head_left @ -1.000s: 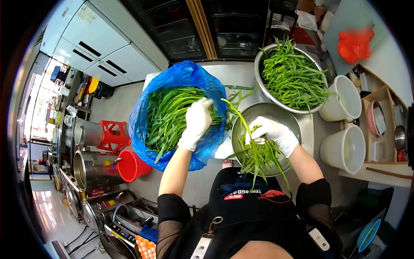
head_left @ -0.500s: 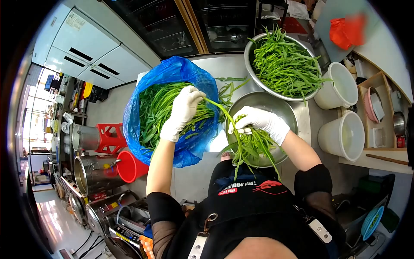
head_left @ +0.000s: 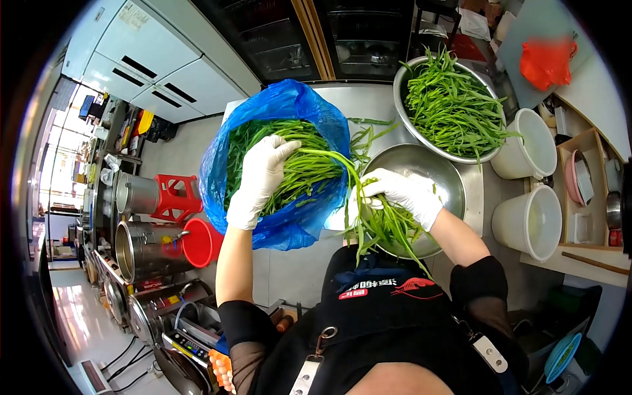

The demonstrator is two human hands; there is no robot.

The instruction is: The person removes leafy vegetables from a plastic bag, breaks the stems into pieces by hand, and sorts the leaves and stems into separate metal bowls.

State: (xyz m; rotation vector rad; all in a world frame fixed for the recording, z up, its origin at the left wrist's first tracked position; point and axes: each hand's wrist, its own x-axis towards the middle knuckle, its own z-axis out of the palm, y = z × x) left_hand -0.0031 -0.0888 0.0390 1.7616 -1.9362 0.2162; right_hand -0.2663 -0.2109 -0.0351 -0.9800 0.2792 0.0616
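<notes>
Metal table (head_left: 370, 102); your left hand (head_left: 263, 168), fingers pinching one stem (head_left: 332, 154); right hand (head_left: 408, 194), fingers clasping leafy greens (head_left: 393, 224); single-stem handling, calling for lightness.

Even, fairly bright light fills the middle of the head view, while the windows (head_left: 62, 155) at the far left are blown out to white and glare streaks the pale floor (head_left: 76, 313) at the lower left. The steel bowl (head_left: 447, 178) and the metal bench (head_left: 362, 99) carry soft highlights, and the dark glass doors (head_left: 368, 43) at the top give faint reflections. Wide-angle distortion bends the cabinets (head_left: 148, 62) and shelving towards a black rounded border, and the top of the red bag (head_left: 546, 62) is smeared by a blurry patch.
</notes>
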